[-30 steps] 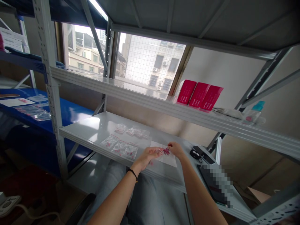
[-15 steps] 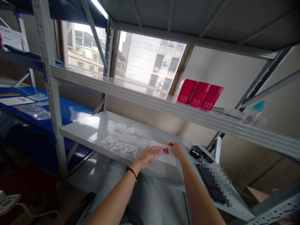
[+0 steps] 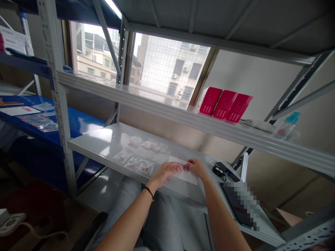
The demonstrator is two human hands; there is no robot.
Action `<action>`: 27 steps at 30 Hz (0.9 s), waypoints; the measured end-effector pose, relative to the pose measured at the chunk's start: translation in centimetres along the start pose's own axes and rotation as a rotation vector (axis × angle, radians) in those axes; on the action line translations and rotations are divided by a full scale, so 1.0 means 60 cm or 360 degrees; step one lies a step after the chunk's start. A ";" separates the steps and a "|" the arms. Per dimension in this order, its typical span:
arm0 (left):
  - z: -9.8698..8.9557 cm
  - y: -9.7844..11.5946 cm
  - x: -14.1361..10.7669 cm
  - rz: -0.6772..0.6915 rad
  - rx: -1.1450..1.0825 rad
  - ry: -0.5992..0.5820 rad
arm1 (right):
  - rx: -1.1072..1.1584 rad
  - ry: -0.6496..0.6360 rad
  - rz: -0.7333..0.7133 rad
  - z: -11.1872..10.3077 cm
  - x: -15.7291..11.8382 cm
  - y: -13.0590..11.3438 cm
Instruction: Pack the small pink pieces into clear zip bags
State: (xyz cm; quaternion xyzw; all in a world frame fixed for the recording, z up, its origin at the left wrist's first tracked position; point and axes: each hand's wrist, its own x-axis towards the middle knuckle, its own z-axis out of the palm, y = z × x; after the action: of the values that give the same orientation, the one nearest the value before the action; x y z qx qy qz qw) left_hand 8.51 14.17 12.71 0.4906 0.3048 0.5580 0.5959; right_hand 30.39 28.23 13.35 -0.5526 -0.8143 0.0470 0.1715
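left hand (image 3: 166,172): curled, can't tell grip | right hand (image 3: 198,168): ditto tbh | round dark-pink beads (image 3: 186,167) between, on white paper (image 3: 190,178)

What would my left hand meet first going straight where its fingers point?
Likely the pile of small dark-pink bead-like pieces on the white rectangular paper sheet, just beyond the left hand; the hand's height is unclear.

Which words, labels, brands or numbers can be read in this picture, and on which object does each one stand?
No text can be read with certainty.
Three red boxes: white lines of characters, too small to read.
White stack at the far left: faint print, too blurred to read.
White device at the lower left: dark marks, too unclear to read.
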 end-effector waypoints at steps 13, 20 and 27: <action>-0.003 0.002 -0.001 0.0004 0.0016 -0.0015 | 0.0046 0.0033 0.0043 0.002 -0.003 0.002; -0.004 0.000 0.000 -0.0022 -0.0013 0.0014 | 0.0078 0.0055 0.0071 0.008 -0.007 0.010; -0.003 0.002 -0.001 -0.0009 -0.0012 0.0041 | 0.0040 0.0074 0.0090 0.008 -0.014 0.007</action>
State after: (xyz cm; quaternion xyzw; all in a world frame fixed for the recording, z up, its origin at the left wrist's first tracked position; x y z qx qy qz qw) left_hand 8.28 14.13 12.73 0.4804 0.3118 0.5636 0.5953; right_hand 30.89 27.68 12.62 -0.5742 -0.7934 0.0491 0.1959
